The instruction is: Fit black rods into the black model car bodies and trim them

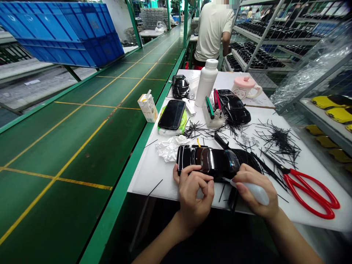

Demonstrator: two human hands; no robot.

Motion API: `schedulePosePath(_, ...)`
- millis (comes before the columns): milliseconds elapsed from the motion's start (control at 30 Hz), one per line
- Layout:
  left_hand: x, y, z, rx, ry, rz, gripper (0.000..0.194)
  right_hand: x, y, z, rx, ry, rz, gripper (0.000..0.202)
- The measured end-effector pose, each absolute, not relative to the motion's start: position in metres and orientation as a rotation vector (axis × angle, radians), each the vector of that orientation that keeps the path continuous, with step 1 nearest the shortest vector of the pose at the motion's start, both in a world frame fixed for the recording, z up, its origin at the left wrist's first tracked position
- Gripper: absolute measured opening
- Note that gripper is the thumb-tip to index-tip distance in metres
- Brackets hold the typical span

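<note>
Fingers (189, 169); glossy black model car (207, 158)

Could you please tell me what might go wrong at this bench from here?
The right hand holds a squeeze bottle with its nozzle at the side of the black model car; too hard a squeeze might smear the glossy body.

The left hand has fingers near that nozzle, so any liquid could get on them.

The red-handled scissors lie beside the right hand, so a sideways sweep might knock them.
</note>
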State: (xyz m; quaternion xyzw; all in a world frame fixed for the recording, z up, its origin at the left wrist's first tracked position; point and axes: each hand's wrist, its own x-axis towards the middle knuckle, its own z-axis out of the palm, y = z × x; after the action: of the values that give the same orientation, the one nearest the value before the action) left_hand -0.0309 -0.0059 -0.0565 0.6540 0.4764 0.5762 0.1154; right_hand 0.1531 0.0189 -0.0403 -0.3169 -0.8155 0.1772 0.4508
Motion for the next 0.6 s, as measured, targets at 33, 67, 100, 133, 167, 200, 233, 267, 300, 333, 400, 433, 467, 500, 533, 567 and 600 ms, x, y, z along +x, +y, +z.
schedulePosePath(33, -0.031, -0.006, -0.057, 1.918, 1.397, 1.686, 0.031, 0.153, 0.019, -0.041, -0.783, -2.015, 0.439, 0.013)
schedulePosePath(67, -0.031, -0.006, -0.057, 1.92, 1.397, 1.684, 0.031, 0.153, 0.019, -0.041, -0.783, -2.016, 0.439, 0.013)
schedulePosePath(100, -0.031, -0.006, -0.057, 1.921, 1.396, 1.682, 0.031, 0.153, 0.019, -0.041, -0.783, -2.017, 0.439, 0.013)
schedulePosePath(133, -0.031, -0.006, -0.057, 1.923, 1.396, 1.681, 0.032, 0.153, 0.019, -0.041, -0.784, -2.019, 0.44, 0.013)
schedulePosePath(167, -0.031, -0.006, -0.057, 1.925, 1.397, 1.68, 0.032, 0.153, 0.019, -0.041, -0.785, -2.02, 0.44, 0.013)
schedulePosePath(200, -0.032, -0.006, -0.057, 1.926, 1.398, 1.678, 0.032, 0.153, 0.019, -0.041, -0.784, -2.022, 0.438, 0.013)
schedulePosePath(233, -0.032, -0.006, -0.057, 1.928, 1.399, 1.677, 0.032, 0.153, 0.019, -0.04, -0.783, -2.022, 0.437, 0.013)
schedulePosePath(267, -0.031, -0.006, -0.057, 1.928, 1.4, 1.676, 0.032, 0.153, 0.019, -0.04, -0.781, -2.022, 0.436, 0.014)
schedulePosePath(300, -0.031, -0.006, -0.057, 1.929, 1.4, 1.676, 0.032, 0.153, 0.018, -0.04, -0.782, -2.019, 0.438, 0.014)
schedulePosePath(333, -0.031, -0.006, -0.057, 1.929, 1.399, 1.676, 0.032, 0.153, 0.018, -0.039, -0.785, -2.012, 0.443, 0.013)
schedulePosePath(400, -0.031, -0.006, -0.057, 1.931, 1.395, 1.677, 0.032, 0.154, 0.018, -0.04, -0.794, -1.98, 0.47, 0.013)
schedulePosePath(433, -0.031, -0.006, -0.057, 1.931, 1.395, 1.677, 0.032, 0.155, 0.018, -0.042, -0.797, -1.952, 0.493, 0.013)
schedulePosePath(467, -0.031, -0.006, -0.057, 1.93, 1.396, 1.678, 0.032, 0.155, 0.017, -0.044, -0.794, -1.916, 0.518, 0.013)
schedulePosePath(500, -0.031, -0.006, -0.057, 1.929, 1.398, 1.679, 0.032, 0.155, 0.017, -0.046, -0.789, -1.865, 0.539, 0.012)
schedulePosePath(533, -0.031, -0.006, -0.057, 1.927, 1.399, 1.681, 0.032, 0.156, 0.016, -0.048, -0.783, -1.8, 0.547, 0.012)
schedulePosePath(567, -0.031, -0.005, -0.057, 1.926, 1.399, 1.683, 0.032, 0.156, 0.014, -0.051, -0.779, -1.725, 0.544, 0.011)
schedulePosePath(600, -0.031, -0.005, -0.057, 1.925, 1.401, 1.682, 0.032, 0.157, 0.012, -0.052, -0.783, -1.637, 0.532, 0.012)
